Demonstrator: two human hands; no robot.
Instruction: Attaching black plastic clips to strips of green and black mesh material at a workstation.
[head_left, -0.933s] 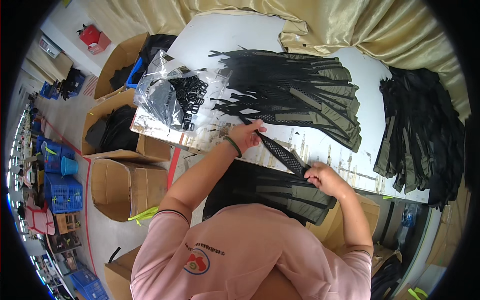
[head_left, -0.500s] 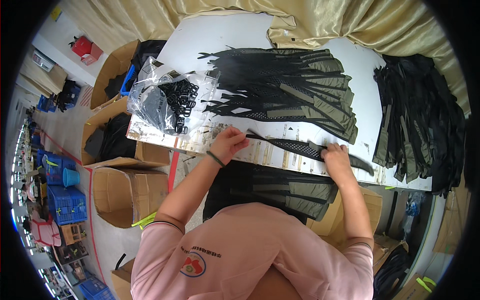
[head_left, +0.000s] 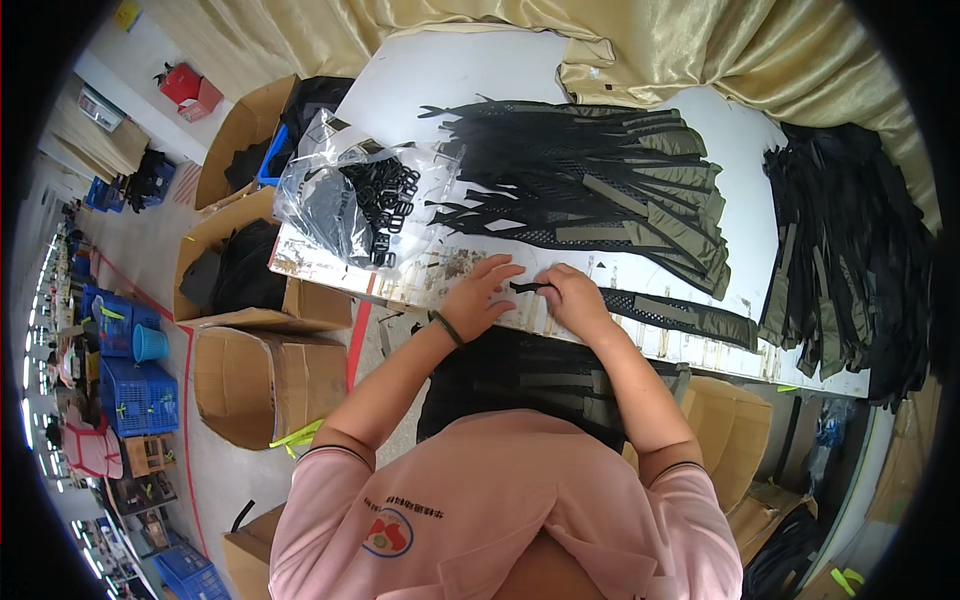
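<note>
Along the front edge of the white table lies a black mesh strap piece (head_left: 690, 318) with a grey-green fabric panel, its wide end to the right. My right hand (head_left: 577, 303) pinches its narrow left end, and a short black webbing tip sticks out past the fingers. Just left of that tip my left hand (head_left: 483, 297) hovers with fingers apart, holding nothing. Farther back, a spread pile of similar strap pieces (head_left: 590, 185) covers the middle of the table. A clear plastic bag (head_left: 318, 205) with black plastic buckles (head_left: 385, 200) lies at the left.
More black strap pieces (head_left: 840, 240) are heaped at the table's right end. Others hang across my lap (head_left: 520, 380) below the edge. Cardboard boxes (head_left: 235, 385) stand on the floor at left, another box (head_left: 735, 425) at right. Gold curtains (head_left: 690, 45) border the table's back.
My right hand has slid left along the strap piece to its narrow end. My left hand has let go of that end and opened. The strap now lies flatter along the edge.
</note>
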